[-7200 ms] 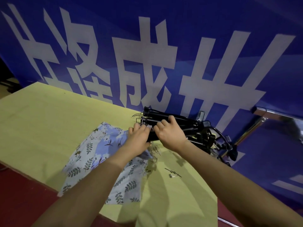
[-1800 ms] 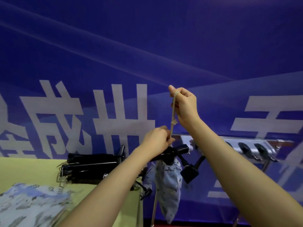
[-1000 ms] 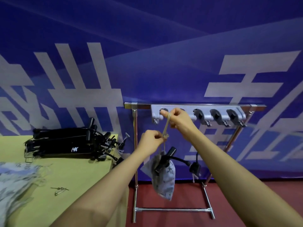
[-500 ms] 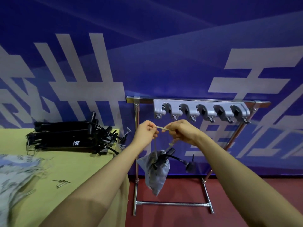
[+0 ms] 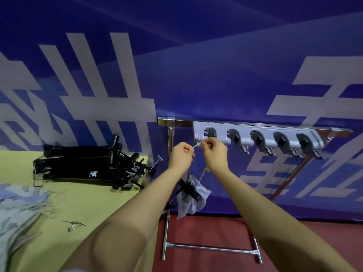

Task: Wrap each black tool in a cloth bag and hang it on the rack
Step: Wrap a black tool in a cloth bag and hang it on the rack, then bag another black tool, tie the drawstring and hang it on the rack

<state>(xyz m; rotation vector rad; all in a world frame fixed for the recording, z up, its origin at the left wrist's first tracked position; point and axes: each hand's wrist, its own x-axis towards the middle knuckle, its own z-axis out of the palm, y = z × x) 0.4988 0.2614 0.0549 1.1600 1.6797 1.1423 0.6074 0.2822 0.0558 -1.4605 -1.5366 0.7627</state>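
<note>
- Below the grey hook strip [image 5: 255,137] of the rack [image 5: 172,173], at its left end, we have both hands raised: our left hand [image 5: 181,157] and right hand [image 5: 215,154] each pinch the pale drawstring [image 5: 197,145], which runs taut between them just under the leftmost hook [image 5: 209,133].
- From that cord the cloth bag [image 5: 191,201] hangs beneath our hands, close to the rack's left post, with one black tool [image 5: 188,188] inside it — the dark handle pokes out of the mouth.
- Progress, as we judge it: this one tool is bagged but not yet hung, since the loop is in our fingers rather than over a hook. All five hooks look unoccupied, so this appears to be the first of the batch.
- What is left: a pile of black tools [image 5: 88,165] lies on the yellow table [image 5: 88,205] to our left, and a heap of leaf-print bags [image 5: 21,205] sits at the table's near-left edge — most of the job remains ahead.
- Some small metal pins [image 5: 73,225] lie loose on the tabletop; we cannot tell their purpose.
- Writing: the blue banner [image 5: 196,75] behind carries large white Chinese characters, cropped too heavily for us to read whole. One tool in the pile bears a small white logo [image 5: 93,173], too small to make out.
</note>
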